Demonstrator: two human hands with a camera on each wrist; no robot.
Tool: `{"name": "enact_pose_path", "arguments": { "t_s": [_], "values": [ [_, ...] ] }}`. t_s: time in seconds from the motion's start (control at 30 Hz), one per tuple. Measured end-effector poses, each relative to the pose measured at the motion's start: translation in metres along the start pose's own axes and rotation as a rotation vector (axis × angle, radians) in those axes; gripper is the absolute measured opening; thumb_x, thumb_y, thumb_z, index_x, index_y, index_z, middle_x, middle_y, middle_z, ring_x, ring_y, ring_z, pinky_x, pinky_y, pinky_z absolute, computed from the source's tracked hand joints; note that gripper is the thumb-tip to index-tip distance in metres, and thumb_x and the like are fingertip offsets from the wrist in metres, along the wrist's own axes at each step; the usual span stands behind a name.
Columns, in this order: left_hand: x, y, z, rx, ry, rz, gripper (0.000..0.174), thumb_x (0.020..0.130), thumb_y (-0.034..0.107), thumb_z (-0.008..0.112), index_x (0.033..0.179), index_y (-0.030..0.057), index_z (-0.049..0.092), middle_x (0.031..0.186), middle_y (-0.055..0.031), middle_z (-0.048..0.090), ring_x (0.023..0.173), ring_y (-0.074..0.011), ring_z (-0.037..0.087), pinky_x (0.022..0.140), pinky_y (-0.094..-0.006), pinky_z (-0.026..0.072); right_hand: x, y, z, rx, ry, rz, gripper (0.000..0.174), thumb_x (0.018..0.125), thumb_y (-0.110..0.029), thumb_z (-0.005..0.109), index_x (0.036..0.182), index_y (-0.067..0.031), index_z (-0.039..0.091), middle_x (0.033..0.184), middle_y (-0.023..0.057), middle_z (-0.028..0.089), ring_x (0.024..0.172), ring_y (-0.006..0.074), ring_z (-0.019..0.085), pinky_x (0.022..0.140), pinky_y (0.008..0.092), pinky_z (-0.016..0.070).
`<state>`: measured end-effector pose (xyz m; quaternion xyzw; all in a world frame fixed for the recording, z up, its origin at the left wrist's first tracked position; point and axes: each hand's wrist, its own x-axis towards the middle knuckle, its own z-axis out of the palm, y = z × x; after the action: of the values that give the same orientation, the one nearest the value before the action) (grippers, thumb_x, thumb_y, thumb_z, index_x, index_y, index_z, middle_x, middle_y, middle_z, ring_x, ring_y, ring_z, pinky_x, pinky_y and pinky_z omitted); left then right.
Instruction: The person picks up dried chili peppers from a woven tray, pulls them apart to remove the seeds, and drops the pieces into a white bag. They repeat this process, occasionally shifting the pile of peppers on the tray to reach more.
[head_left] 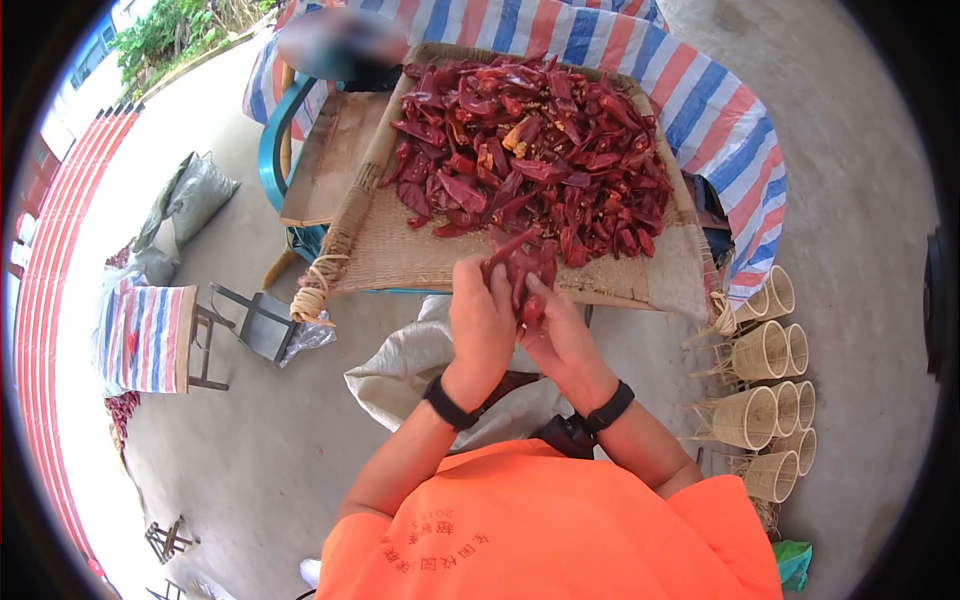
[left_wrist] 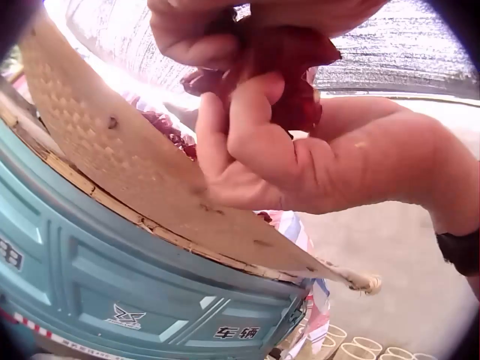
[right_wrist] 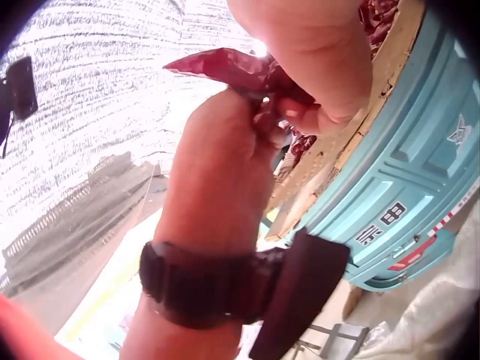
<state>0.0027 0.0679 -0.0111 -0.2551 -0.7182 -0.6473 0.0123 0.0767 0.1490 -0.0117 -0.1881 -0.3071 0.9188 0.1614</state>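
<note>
Several dried red chilies (head_left: 522,268) are held between the two hands, just in front of the woven tray (head_left: 385,255). The left hand (head_left: 478,325) grips them from one side and the right hand (head_left: 568,345) from the other, the hands close together. In the left wrist view, curled fingers of the right hand (left_wrist: 322,161) press on the dark red chilies (left_wrist: 292,60). A pointed chili (right_wrist: 225,66) sticks out beside the hands in the right wrist view. A large heap of red chilies (head_left: 540,150) covers most of the tray.
A teal vehicle body (left_wrist: 150,255) stands under the tray. A pale sack (head_left: 390,370) lies below the hands. Woven cone baskets (head_left: 745,415) stand at the right, a low stool (head_left: 262,325) at the left. Striped sheeting (head_left: 700,100) hangs behind the tray; a person (head_left: 345,45) is at the back.
</note>
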Motion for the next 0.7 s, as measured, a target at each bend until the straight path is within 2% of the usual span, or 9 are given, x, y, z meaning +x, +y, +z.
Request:
{"name": "enact_pose_path", "arguments": {
  "t_s": [0.1, 0.2, 0.3, 0.4, 0.43, 0.53, 0.63, 0.7],
  "values": [
    [0.016, 0.001, 0.025, 0.201, 0.108, 0.185, 0.016, 0.096, 0.013, 0.052, 0.106, 0.0017, 0.047, 0.089, -0.0202, 0.058, 0.078, -0.0394, 0.058, 0.068, -0.0436, 0.0464, 0.025, 0.001, -0.006, 0.194, 0.075, 0.047, 0.026, 0.1, -0.025, 0.051, 0.118, -0.0089, 0.058, 0.112, 0.0009, 0.063, 0.098, 0.014, 0.06, 0.087, 0.0337, 0.0502],
    [0.023, -0.006, 0.041, 0.201, 0.176, 0.221, 0.017, 0.099, 0.015, 0.051, 0.108, 0.0014, 0.046, 0.086, -0.0139, 0.059, 0.071, -0.0202, 0.057, 0.065, -0.033, 0.0473, 0.017, -0.014, 0.016, 0.255, 0.122, 0.051, 0.025, 0.098, -0.027, 0.053, 0.114, -0.0082, 0.06, 0.107, 0.0035, 0.065, 0.093, 0.0167, 0.062, 0.086, 0.0326, 0.0519],
    [0.02, 0.008, 0.034, -0.125, 0.135, 0.051, 0.019, 0.099, 0.017, 0.051, 0.109, 0.0025, 0.045, 0.089, -0.0135, 0.059, 0.073, -0.0277, 0.059, 0.065, -0.0377, 0.0468, 0.008, -0.025, 0.029, 0.287, 0.2, 0.154, 0.022, 0.099, -0.025, 0.053, 0.109, -0.0073, 0.061, 0.102, 0.0073, 0.066, 0.088, 0.0193, 0.064, 0.081, 0.0321, 0.0548],
    [0.017, 0.017, 0.024, -0.41, 0.17, -0.042, 0.02, 0.101, 0.02, 0.048, 0.111, 0.0027, 0.044, 0.091, -0.0067, 0.058, 0.074, -0.0159, 0.057, 0.065, -0.0327, 0.0469, 0.021, -0.02, 0.0, 0.405, 0.112, 0.178, 0.02, 0.098, -0.022, 0.054, 0.107, -0.006, 0.06, 0.099, 0.0105, 0.067, 0.084, 0.0211, 0.065, 0.074, 0.031, 0.0569],
    [0.016, 0.022, 0.02, -0.524, 0.133, -0.084, 0.021, 0.103, 0.02, 0.045, 0.114, 0.0029, 0.043, 0.096, -0.0045, 0.057, 0.079, -0.0099, 0.053, 0.07, -0.0281, 0.0464, 0.025, -0.017, -0.001, 0.458, 0.09, 0.174, 0.02, 0.097, -0.022, 0.054, 0.106, -0.0055, 0.061, 0.098, 0.0108, 0.066, 0.084, 0.0212, 0.065, 0.072, 0.0308, 0.0566],
    [0.009, 0.016, 0.032, -0.662, 0.172, -0.143, 0.021, 0.104, 0.023, 0.043, 0.112, 0.0038, 0.043, 0.097, -0.0067, 0.057, 0.084, -0.0102, 0.053, 0.077, -0.025, 0.0455, 0.04, -0.011, 0.002, 0.604, 0.045, 0.191, 0.021, 0.096, -0.022, 0.056, 0.105, -0.0039, 0.061, 0.094, 0.0117, 0.066, 0.083, 0.0217, 0.064, 0.067, 0.0302, 0.0555],
    [-0.003, 0.006, 0.013, -0.425, 0.276, -0.007, 0.023, 0.104, 0.024, 0.043, 0.113, 0.0033, 0.043, 0.098, -0.0077, 0.058, 0.085, -0.0115, 0.053, 0.079, -0.0265, 0.0459, 0.047, -0.015, -0.002, 0.681, 0.052, 0.226, 0.026, 0.096, -0.025, 0.055, 0.105, -0.0015, 0.061, 0.091, 0.0124, 0.066, 0.084, 0.0227, 0.064, 0.064, 0.0303, 0.0538],
    [-0.021, -0.006, -0.018, -0.402, 0.17, 0.008, 0.019, 0.102, 0.017, 0.044, 0.114, 0.002, 0.043, 0.103, -0.0076, 0.055, 0.088, -0.0126, 0.054, 0.081, -0.0271, 0.0448, 0.044, -0.026, 0.001, 0.682, 0.061, 0.203, 0.029, 0.097, -0.027, 0.054, 0.104, 0.0001, 0.061, 0.09, 0.0126, 0.065, 0.085, 0.0235, 0.063, 0.063, 0.0306, 0.0529]
  ]
}}
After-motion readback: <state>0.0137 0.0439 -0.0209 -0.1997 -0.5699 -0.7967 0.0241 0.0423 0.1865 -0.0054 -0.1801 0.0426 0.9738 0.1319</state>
